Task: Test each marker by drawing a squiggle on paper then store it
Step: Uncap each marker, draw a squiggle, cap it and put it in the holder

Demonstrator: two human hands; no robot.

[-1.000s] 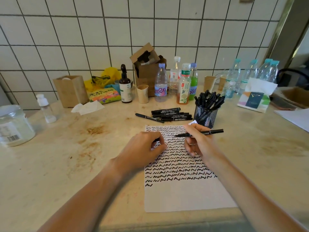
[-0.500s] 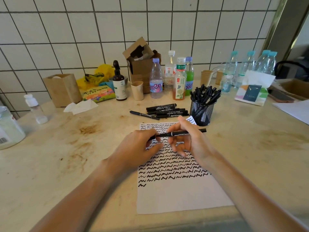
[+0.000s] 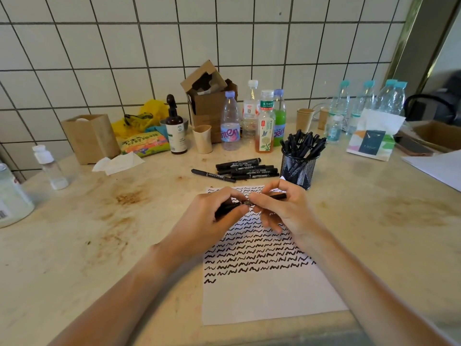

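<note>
From the camera on my head I look down at my two hands, close together over the white sheet of paper point(image 3: 269, 298) covered in rows of black squiggles. My left hand point(image 3: 212, 218) and my right hand point(image 3: 282, 211) both pinch the same thin black marker pen point(image 3: 249, 203), one at each end, so it lies sideways between them just above the paper. I think I am pushing the cap on or pulling it off — the spot where my fingers meet is too small for me to tell which.

The paper lies right in front of me so I can draw without reaching. Its near part is blank, so there is room for more squiggles.

Just past the paper, on the far side, a little pile of loose black markers point(image 3: 247, 169) lies flat on the stained beige counter point(image 3: 99, 245). I guess these wait to be tested. To the right of the pile, touching the paper's far corner, stands the black wire mesh pen cup point(image 3: 298, 172), stuffed with markers standing up. That looks like the place to store them, and it is near my right hand, so dropping one in is easy.

Far back by the white tiled wall point(image 3: 124, 58) stand plastic drink bottles point(image 3: 230, 123).
</note>
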